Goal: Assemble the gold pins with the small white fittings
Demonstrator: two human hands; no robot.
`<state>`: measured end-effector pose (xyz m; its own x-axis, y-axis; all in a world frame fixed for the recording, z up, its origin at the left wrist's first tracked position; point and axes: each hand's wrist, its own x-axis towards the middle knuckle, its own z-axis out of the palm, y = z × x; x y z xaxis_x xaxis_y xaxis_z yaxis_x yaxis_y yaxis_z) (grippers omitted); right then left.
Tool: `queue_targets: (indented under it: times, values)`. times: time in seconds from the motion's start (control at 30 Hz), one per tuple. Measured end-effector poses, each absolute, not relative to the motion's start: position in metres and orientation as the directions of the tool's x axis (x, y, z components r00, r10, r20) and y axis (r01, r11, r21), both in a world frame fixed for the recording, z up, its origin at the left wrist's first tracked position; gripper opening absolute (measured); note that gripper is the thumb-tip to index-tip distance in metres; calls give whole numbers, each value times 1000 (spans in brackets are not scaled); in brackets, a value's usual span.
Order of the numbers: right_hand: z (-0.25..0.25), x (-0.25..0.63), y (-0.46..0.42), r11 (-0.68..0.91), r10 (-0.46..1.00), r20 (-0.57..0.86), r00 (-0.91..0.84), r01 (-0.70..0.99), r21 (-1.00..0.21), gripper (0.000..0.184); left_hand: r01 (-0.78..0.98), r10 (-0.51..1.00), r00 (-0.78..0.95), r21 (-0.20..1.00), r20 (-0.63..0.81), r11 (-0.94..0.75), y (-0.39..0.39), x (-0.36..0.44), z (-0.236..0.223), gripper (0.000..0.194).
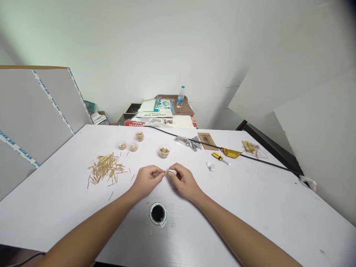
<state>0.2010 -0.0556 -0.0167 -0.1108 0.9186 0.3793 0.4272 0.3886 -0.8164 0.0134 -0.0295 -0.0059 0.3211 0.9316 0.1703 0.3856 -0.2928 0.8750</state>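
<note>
My left hand and my right hand meet above the middle of the white table, fingertips almost touching. My right hand pinches a small white piece. My left hand is pinched too, on something too small to name. A pile of thin brass pins lies to the left of my left hand. A small clear cup of brass parts stands just beyond my hands. Three more small cups of brass parts stand further back left.
A round black hole with a ring sits in the table near me. A yellow-and-black screwdriver, silver foil bags, a yellow tray and a black cable lie at the right. Grey boards lean at the left. A water bottle stands behind.
</note>
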Motion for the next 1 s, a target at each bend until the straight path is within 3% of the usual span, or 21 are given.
queue_targets:
  times: [1.0]
  values:
    - [-15, 200, -55, 383, 921, 374, -108, 429, -818, 14, 456, 922, 341, 826, 181, -331, -32, 15, 0, 16]
